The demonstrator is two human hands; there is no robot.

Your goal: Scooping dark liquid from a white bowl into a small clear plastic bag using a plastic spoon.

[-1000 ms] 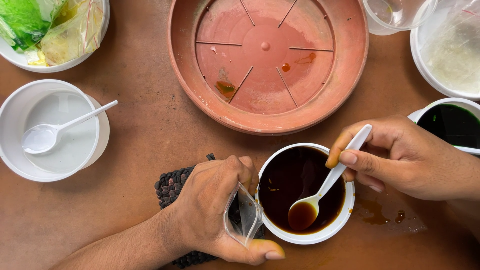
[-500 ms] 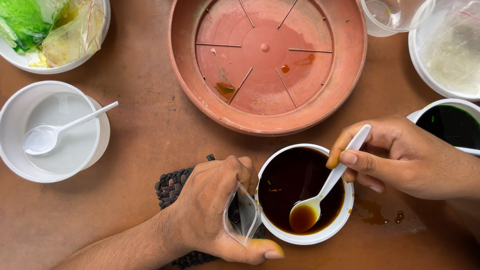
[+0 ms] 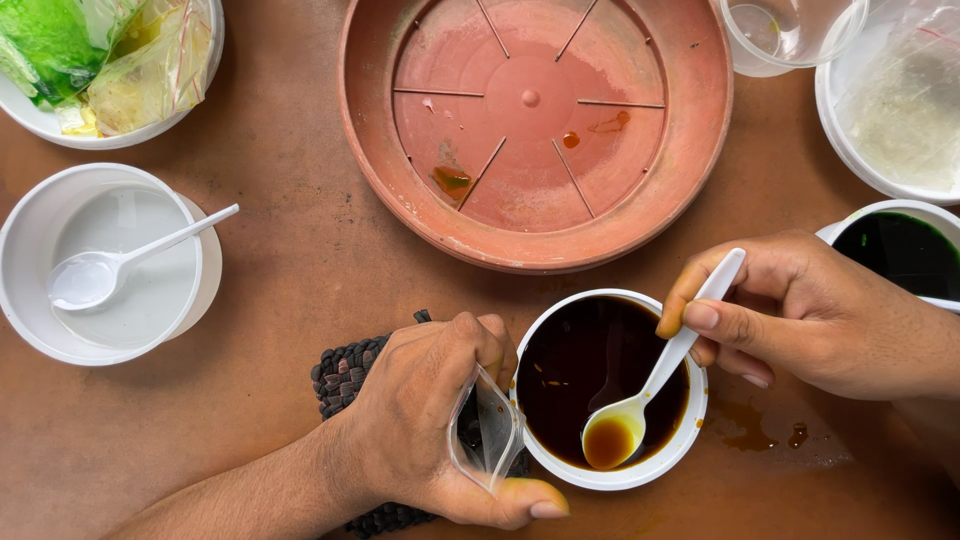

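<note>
Head view: spoon loaded over dark bowl, bag held open beside it

Head view, only camera. Right hand [image 3: 830, 320] pinches a white plastic spoon [image 3: 655, 385] by the handle, thumb and forefinger closed on it. Spoon's long axis slants from upper right at the fingers down to lower left; its scoop carries amber-brown liquid and sits low over the near side of the white bowl of dark liquid [image 3: 600, 385]. Left hand [image 3: 430, 430] holds a small clear plastic bag [image 3: 490, 430], thumb below and fingers on top, mouth pulled open and facing right toward the bowl. Bag touches or is just beside the bowl's left rim; can't tell which. Spoon scoop lies right of the bag mouth, near, with the bowl rim between them. Left hand is nearer the bag opening; right wrist comes in from the right edge, left forearm from lower left. A dark woven mat [image 3: 345, 375] sits under the left hand.

Around: terracotta saucer [image 3: 700, 130] above with drips; white bowl with clear liquid and its own spoon [image 3: 30, 300] at left; bowl with green bags [image 3: 205, 70] upper left; bowl of dark green liquid [image 3: 905, 250] at right. Brown spill [image 3: 760, 425] on the table right of the dark bowl.
</note>
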